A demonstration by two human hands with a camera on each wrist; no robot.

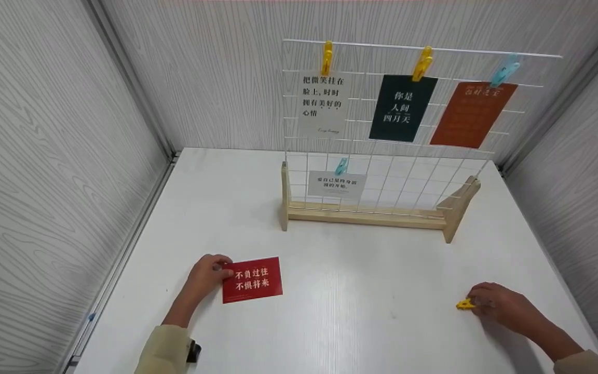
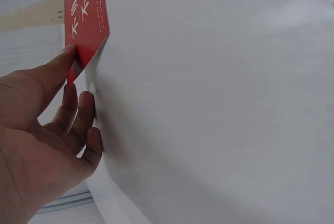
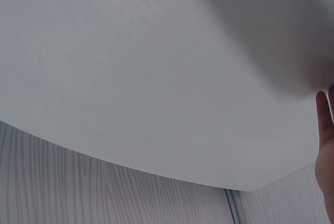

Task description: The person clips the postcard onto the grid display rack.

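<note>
My left hand [image 1: 208, 275] pinches the left edge of a red card [image 1: 252, 280] with white lettering, low over the white table. In the left wrist view, the thumb lies on the face of the red card [image 2: 88, 20] and the other fingers of the left hand [image 2: 47, 125] are behind or below it. Over at the right, my right hand [image 1: 504, 306] holds a small yellow clip [image 1: 465, 304] at its fingertips. Only part of the right hand [image 3: 326, 151] enters the right wrist view, and the clip is out of sight there.
A white wire grid rack on a wooden stand [image 1: 366, 217] is at the back. Yellow clips [image 1: 422, 63] and blue clips [image 1: 505, 70] hold a white card [image 1: 322, 117], a dark green card [image 1: 403, 109], an orange card [image 1: 473, 117] and a small pale card [image 1: 336, 185]. Wood-grain panels surround the table [image 1: 345, 322].
</note>
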